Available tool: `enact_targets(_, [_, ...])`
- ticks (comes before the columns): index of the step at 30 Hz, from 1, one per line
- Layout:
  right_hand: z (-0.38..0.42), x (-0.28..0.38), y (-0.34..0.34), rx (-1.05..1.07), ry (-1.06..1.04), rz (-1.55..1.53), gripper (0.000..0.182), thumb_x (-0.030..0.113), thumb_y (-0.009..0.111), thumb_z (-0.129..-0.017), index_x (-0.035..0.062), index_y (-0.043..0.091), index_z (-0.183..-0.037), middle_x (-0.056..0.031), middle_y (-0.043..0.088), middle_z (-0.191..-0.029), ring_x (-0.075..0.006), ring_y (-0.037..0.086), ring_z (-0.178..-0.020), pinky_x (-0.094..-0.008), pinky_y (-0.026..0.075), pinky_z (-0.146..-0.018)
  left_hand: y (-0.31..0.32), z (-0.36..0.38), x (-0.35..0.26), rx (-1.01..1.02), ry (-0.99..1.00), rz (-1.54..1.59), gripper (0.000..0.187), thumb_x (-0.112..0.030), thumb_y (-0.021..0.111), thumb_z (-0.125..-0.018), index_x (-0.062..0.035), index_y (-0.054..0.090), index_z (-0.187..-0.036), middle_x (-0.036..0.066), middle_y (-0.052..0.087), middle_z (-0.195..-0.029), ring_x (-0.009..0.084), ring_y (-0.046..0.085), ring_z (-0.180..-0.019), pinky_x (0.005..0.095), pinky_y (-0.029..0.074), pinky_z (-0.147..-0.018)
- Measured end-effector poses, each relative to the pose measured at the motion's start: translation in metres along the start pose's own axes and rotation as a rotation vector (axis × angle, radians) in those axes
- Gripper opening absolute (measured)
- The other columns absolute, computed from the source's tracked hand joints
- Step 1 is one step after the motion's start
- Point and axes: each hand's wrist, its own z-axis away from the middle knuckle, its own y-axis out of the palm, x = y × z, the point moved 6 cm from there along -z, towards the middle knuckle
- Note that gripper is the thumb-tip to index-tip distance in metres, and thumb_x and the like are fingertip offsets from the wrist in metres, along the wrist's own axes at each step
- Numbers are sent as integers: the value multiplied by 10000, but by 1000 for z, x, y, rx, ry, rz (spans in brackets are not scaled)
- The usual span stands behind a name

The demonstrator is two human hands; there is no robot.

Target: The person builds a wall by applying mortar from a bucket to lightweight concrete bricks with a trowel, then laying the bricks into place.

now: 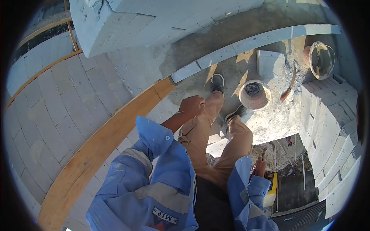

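Observation:
My left hand [192,106] is closed in a fist above my left thigh, near the knee. Its back faces the camera, so anything inside the fingers is hidden. Low on the right, beside my right thigh, my right hand [261,166] shows small, with its fingers closed. Something thin and dark seems to stick up from it, too small to name. The long wooden board [104,142] curves past my left sleeve. Ahead of my right shoe sits a bucket [255,94] with dark pieces inside.
A second bucket [322,60], a curved tool [290,82] and a pale block [271,64] lie ahead right. Stacked blocks [327,123] rise at the right. Beyond the floor's edge, a lower level [291,192] shows. A block wall [65,111] is at left.

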Motion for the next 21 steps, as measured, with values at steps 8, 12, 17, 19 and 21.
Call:
enact_targets(8, [16,95,58,105,-364,475,399,315,578,-911,-82,601,-885,-262,631,-744,-399,635,-726,-482,460,-683,-11,64,70,-303,-196,83,258,-336,618,-854,-124,704,-975,129,661,-940,333,635,-895,438,505,-794])
enact_targets(12, [50,170,73,203,-451,510,449,342,557,-932,-102,609,-900,-257,647,-794,-345,631,-749,-436,477,-704,-16,110,62,-332,-285,123,259,-335,613,-854,-125,709,-971,137,661,-946,330,636,-897,436,503,-798])
enact_targets(17, [47,184,71,229,-486,433,463,357,547,-932,-99,612,-887,-214,645,-738,-312,631,-681,-429,480,-667,-7,161,52,-404,-345,79,262,-317,601,-852,-128,719,-991,135,647,-915,312,639,-851,421,497,-757])
enact_targets(19, [43,185,75,263,-424,390,474,365,541,-931,-101,613,-885,-202,643,-725,-301,632,-667,-425,483,-660,-31,168,45,-400,-369,69,262,-315,604,-853,-132,723,-997,128,626,-868,304,634,-845,409,498,-754])
enact_targets(21, [36,174,79,258,-296,376,499,382,529,-924,-108,617,-883,-206,640,-730,-287,641,-688,-419,492,-671,-54,177,43,-314,-440,115,271,-302,618,-866,-119,682,-1055,133,617,-1000,326,624,-943,436,503,-805])
